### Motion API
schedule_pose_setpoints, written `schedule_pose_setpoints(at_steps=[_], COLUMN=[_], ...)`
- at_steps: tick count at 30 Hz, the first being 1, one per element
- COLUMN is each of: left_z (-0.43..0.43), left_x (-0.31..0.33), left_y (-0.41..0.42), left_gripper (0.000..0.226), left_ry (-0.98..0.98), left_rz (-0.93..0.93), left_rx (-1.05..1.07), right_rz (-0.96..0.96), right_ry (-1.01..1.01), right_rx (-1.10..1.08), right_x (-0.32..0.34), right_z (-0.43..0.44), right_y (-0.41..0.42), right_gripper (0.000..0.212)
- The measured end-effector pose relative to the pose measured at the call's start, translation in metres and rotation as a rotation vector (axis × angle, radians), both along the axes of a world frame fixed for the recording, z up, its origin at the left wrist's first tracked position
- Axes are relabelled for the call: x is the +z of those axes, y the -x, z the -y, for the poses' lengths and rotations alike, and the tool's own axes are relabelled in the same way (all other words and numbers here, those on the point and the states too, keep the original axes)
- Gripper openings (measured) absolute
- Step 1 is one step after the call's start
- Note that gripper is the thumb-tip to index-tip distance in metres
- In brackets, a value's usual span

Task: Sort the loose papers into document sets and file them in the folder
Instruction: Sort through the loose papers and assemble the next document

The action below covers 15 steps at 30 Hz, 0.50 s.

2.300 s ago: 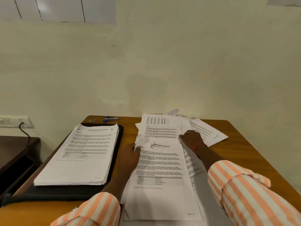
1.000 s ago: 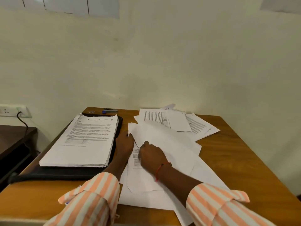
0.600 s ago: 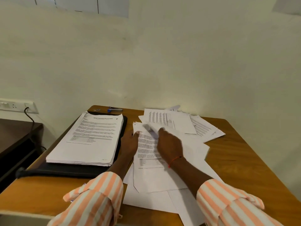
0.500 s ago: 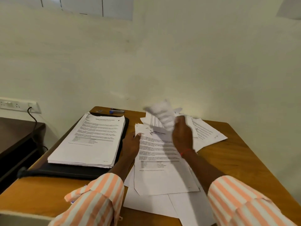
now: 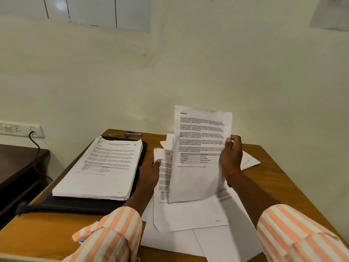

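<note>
Wooden table stood against a pale wall, a blue stapler at its far edge. On its left side lay the black folder, open, bearing a squared stack of sorted papers. The loose papers lay fanned in the middle, just beside the folder.

The right hand held one printed sheet raised off the pile, print toward the person, its long axis near upright and leaning a little. It pinched the sheet's right edge, thumb on the front, fingers behind. The sorted stack lay to the left of this sheet, with the left hand between them, so any filing move would probably have carried the page leftward across that hand. The left hand, nearer the folder, rested at the pile's left edge with its thumb on the top page; whether its fingers curled under could not be told.
</note>
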<state>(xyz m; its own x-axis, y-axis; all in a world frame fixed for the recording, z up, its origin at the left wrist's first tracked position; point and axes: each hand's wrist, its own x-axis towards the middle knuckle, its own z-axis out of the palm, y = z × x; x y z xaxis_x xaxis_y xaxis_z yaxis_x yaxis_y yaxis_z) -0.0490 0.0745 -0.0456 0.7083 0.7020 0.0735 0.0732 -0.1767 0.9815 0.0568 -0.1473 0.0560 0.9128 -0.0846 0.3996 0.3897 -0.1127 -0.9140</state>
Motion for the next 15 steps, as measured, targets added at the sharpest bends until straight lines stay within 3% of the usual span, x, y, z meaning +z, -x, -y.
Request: schedule_pose_setpoints(at_steps=[12,15], left_z=[-0.0017,-0.0043], left_x=[0.0003,-0.0018], left_y=[-0.0009,-0.0016], left_gripper=[0.023,0.025], left_ry=[0.01,0.021], left_rz=[-0.02,0.0], left_rx=[0.017,0.028], right_rz=[0.007,-0.128], right_ry=[0.043,0.105], right_rx=[-0.044,-0.088], right_x=[-0.0105,-0.0047], right_z=[-0.0016,-0.0034], right_y=[0.0011,-0.0048], right_gripper=[0.02,0.018])
